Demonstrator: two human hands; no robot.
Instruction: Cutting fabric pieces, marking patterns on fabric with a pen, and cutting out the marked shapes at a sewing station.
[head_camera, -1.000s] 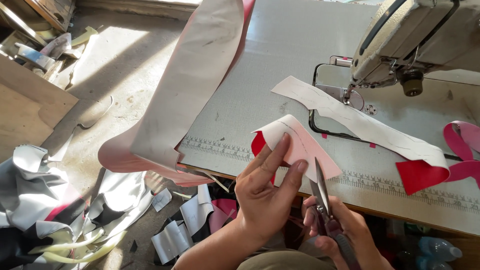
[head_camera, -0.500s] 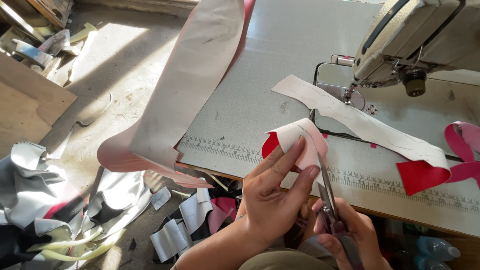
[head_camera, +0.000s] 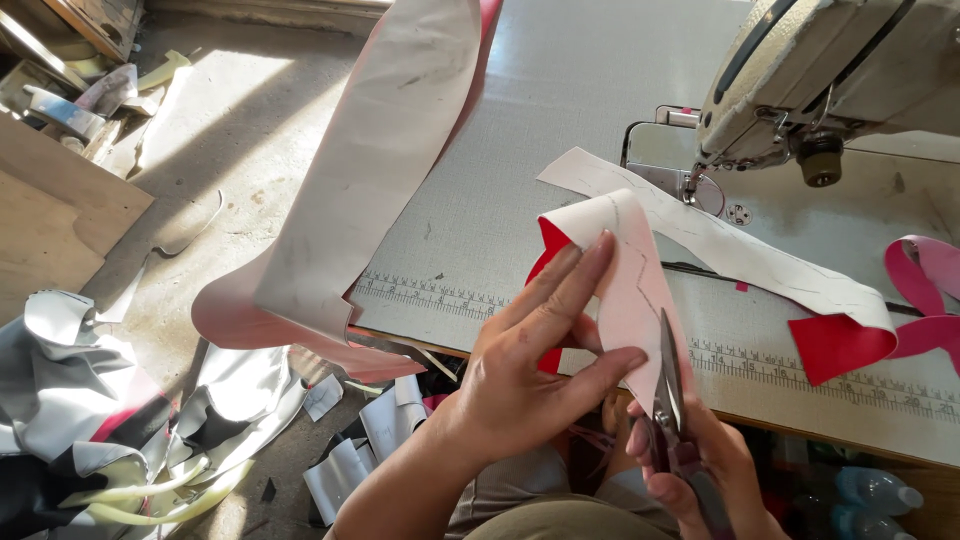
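Down at the bottom middle of the frame the left hand (head_camera: 535, 375) has its fingers stretched flat against a folded piece of material (head_camera: 610, 270), white on the outside and red on the inside, pinching it so it stands up off the table edge. Just right of it, at the lower right, the right hand (head_camera: 700, 465) is wrapped around the handles of a pair of scissors (head_camera: 668, 385); the blades point upward and sit right against the lower edge of that folded piece, looks like they're closed on it or nearly so, hard to say exactly.

The folded piece runs on as a long white strip (head_camera: 740, 255) across the grey sewing table (head_camera: 560, 110) toward the right, ending in a red flap near the ruler markings. The sewing machine (head_camera: 830, 70) fills the upper right. A pink loop of strap (head_camera: 925, 290) sits at the right edge. A big wide band of white-and-pink material (head_camera: 370, 190) hangs off the table's left side, and scraps (head_camera: 120, 420) litter the floor at lower left.
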